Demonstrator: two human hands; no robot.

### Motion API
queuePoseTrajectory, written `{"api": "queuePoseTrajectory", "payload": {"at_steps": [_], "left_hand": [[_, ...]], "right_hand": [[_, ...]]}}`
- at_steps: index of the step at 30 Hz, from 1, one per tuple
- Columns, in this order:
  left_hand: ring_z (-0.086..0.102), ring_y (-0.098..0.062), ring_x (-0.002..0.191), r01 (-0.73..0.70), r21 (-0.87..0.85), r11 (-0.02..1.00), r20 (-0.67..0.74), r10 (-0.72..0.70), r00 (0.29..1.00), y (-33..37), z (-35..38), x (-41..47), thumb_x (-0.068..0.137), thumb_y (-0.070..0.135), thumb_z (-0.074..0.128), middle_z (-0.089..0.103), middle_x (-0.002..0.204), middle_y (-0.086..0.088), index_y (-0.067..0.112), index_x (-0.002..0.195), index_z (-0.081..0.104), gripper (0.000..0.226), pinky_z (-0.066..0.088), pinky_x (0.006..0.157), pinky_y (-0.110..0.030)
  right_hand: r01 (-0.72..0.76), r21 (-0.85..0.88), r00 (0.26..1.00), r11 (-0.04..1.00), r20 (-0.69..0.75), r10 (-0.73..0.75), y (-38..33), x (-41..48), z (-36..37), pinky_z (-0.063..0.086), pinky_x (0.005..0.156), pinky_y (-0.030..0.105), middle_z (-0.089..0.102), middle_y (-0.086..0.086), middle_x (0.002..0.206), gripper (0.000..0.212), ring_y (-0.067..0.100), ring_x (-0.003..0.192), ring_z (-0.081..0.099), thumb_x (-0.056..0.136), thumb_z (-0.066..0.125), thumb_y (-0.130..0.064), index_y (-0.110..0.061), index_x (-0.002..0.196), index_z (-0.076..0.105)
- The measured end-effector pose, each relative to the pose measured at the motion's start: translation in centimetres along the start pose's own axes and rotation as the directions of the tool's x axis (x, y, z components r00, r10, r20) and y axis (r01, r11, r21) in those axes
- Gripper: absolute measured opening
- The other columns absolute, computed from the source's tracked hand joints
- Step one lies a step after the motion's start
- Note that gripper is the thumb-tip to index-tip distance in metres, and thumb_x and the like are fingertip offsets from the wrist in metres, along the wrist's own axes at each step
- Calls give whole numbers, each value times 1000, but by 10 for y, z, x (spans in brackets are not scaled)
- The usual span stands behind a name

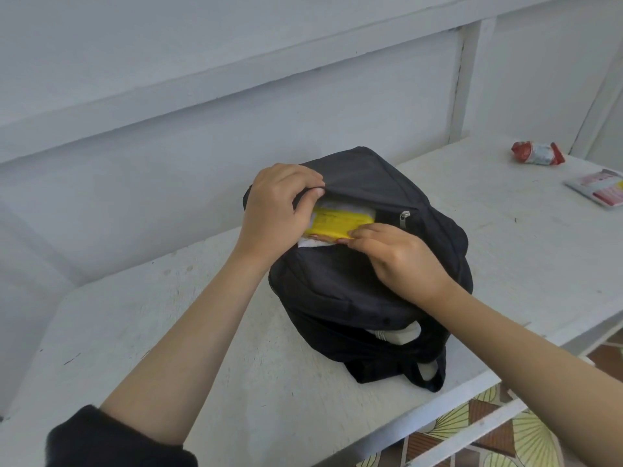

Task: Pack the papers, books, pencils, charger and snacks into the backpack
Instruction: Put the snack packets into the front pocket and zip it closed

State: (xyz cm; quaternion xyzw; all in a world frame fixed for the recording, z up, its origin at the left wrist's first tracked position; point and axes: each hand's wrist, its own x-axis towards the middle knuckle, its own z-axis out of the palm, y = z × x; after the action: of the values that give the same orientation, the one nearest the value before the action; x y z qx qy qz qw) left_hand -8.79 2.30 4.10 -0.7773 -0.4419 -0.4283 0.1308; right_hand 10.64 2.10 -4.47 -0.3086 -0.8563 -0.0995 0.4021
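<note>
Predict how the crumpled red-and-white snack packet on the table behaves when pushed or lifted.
The crumpled red-and-white snack packet is probably light and floppy: its wrapper looks creased, with pinched ends. Its rounded middle might let it roll slightly on the white painted table.

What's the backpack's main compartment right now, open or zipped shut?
Open: the left hand lifts the flap of the backpack, and a yellow book, held by the right hand, shows in the gap.
</note>
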Motion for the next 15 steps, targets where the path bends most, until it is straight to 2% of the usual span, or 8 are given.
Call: {"api": "queuePoseTrajectory", "payload": {"at_steps": [3,5,7,10,13,15], "left_hand": [[61,-13,92,7,18,1000,9,-7,1000,1,0,1,84,13,63,72,92,0,10,87,72,10,39,89,-22],[60,-12,92,8,15,1000,5,-8,1000,1,1,2,84,13,63,72,92,0,10,87,72,10,39,88,-21],[59,-11,91,2,6,1000,-2,-2,1000,1,1,3,83,12,64,72,91,0,10,86,72,9,40,87,-23],[57,-9,91,-3,-1,1000,1,3,1000,1,1,4,82,10,65,71,91,1,9,84,72,7,40,87,-24],[57,-8,92,-4,10,1000,11,4,1000,0,-1,3,83,10,65,71,91,0,9,86,72,8,40,87,-22],[59,-10,92,-1,24,1000,17,1,1000,1,-2,3,84,12,64,71,92,-1,9,88,72,10,40,87,-20]], "right_hand": [[-128,-172,991,977,27,134,2,2,-3,57,68,38,72,10,92,25,31,86,66,81,50,-3,-6,85,74],[-193,-181,979,964,30,202,-7,4,-5,55,70,39,70,13,92,20,33,84,63,75,56,-2,-4,85,73],[-198,-100,975,975,78,206,-17,3,-7,50,83,37,68,12,105,27,31,95,61,81,52,-12,-5,100,70],[-224,43,940,974,271,205,-30,4,-11,33,105,29,55,11,134,53,24,125,49,92,35,-39,-9,132,53],[-333,46,860,942,424,283,-25,6,-9,15,113,27,33,6,151,78,18,141,25,89,10,-63,-13,147,29],[-365,2,824,931,467,322,-20,7,-6,14,113,27,24,2,155,88,16,144,15,83,0,-71,-17,149,20]]}}
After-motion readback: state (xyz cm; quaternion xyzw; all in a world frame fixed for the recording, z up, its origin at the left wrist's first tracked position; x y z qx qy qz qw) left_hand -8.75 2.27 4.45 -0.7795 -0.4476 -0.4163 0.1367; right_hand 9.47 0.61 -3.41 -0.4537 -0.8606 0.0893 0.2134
